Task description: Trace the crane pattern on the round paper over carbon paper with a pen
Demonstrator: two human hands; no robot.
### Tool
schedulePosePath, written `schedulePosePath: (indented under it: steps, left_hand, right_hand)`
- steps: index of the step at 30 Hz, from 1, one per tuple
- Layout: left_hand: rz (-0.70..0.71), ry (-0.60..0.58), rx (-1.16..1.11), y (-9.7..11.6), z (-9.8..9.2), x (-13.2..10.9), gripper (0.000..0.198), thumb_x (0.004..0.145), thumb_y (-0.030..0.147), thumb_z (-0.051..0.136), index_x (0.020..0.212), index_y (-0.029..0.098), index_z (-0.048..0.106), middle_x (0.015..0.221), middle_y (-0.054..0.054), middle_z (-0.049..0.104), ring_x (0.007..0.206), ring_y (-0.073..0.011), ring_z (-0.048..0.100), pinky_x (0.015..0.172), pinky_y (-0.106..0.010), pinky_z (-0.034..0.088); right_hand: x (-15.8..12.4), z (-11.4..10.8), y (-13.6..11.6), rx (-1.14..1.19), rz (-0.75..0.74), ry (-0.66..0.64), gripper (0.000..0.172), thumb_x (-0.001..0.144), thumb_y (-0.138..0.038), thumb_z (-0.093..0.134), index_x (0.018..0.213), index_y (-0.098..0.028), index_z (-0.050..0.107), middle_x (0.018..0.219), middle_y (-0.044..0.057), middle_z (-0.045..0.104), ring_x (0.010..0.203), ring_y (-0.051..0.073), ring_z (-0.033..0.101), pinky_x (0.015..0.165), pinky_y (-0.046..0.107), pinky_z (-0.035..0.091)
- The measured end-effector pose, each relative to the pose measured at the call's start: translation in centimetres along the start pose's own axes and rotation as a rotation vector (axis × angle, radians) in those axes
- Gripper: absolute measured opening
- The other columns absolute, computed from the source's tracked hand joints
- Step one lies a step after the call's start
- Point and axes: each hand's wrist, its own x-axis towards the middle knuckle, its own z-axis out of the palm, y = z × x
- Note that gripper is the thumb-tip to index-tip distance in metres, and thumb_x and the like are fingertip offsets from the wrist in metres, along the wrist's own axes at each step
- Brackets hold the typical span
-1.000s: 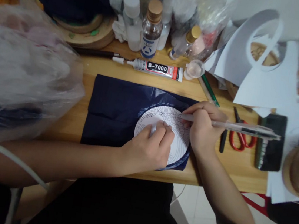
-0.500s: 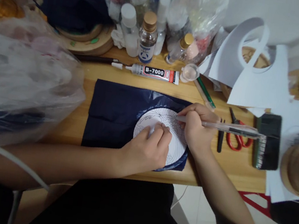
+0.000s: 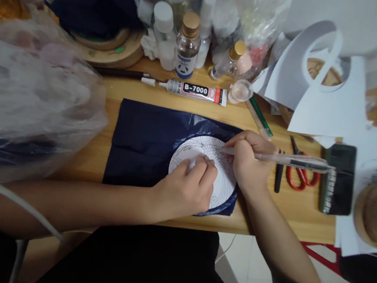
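Note:
A round white paper disc (image 3: 208, 154) with a fine line drawing lies on a dark blue sheet (image 3: 146, 140) on the wooden table (image 3: 110, 96). My left hand (image 3: 186, 191) rests on the disc with its fingers curled, fingertips pressing the paper down. My right hand (image 3: 247, 162) is closed round a clear pen (image 3: 291, 161) that points left, its tip on the upper right part of the drawing.
A B-7000 glue tube (image 3: 191, 90), several bottles (image 3: 188, 44) and plastic bags stand behind the sheet. Red scissors (image 3: 299, 170), a black phone (image 3: 339, 178), white cut paper (image 3: 322, 100) and wooden rings (image 3: 372, 216) are on the right. A large clear plastic bag (image 3: 27, 103) fills the left.
The pen tip and my right hand have slid slightly up and left over the disc. My left hand has kept its place on the paper.

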Motion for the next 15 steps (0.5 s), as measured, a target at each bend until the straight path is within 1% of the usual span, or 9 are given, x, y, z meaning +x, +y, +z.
schedulePosePath:
  steps: [5, 9, 13, 15]
  left_hand:
    - [-0.003, -0.009, 0.0, 0.0, 0.0, 0.01, 0.021, 0.086, 0.009, 0.058, 0.099, -0.003, 0.068, 0.09, -0.017, 0.072, 0.08, -0.0239, 0.069, 0.059, -0.029, 0.056]
    - [-0.001, 0.001, 0.003, -0.08, 0.03, 0.02, 0.021, 0.087, 0.009, 0.058, 0.1, -0.004, 0.067, 0.09, -0.017, 0.072, 0.082, -0.0239, 0.069, 0.06, -0.029, 0.056]
    - [-0.002, 0.01, 0.01, -0.06, 0.08, -0.04, 0.02, 0.087, 0.009, 0.058, 0.1, -0.004, 0.067, 0.089, -0.016, 0.071, 0.082, -0.0238, 0.069, 0.061, -0.029, 0.056]
    - [0.0, 0.004, 0.01, -0.03, 0.07, -0.07, 0.02, 0.088, 0.009, 0.056, 0.1, -0.004, 0.066, 0.089, -0.016, 0.071, 0.082, -0.0236, 0.068, 0.061, -0.029, 0.055]
  right_hand:
    - [0.01, 0.0, 0.04, 0.002, -0.002, -0.003, 0.022, 0.064, -0.013, 0.043, 0.05, -0.019, 0.059, 0.042, -0.005, 0.051, 0.044, 0.009, 0.049, 0.048, 0.023, 0.04]
    - [0.0, 0.08, 0.1, 0.018, -0.001, 0.004, 0.022, 0.064, -0.013, 0.044, 0.05, -0.019, 0.059, 0.042, -0.005, 0.052, 0.044, 0.009, 0.049, 0.047, 0.022, 0.04]
    - [-0.17, 0.07, 0.13, 0.069, -0.002, 0.073, 0.023, 0.065, -0.013, 0.043, 0.051, -0.018, 0.06, 0.043, -0.004, 0.053, 0.042, 0.008, 0.047, 0.044, 0.022, 0.038]
    - [-0.22, 0.02, 0.12, 0.057, -0.015, 0.103, 0.023, 0.066, -0.013, 0.043, 0.052, -0.018, 0.061, 0.044, -0.004, 0.053, 0.042, 0.008, 0.046, 0.043, 0.022, 0.037]
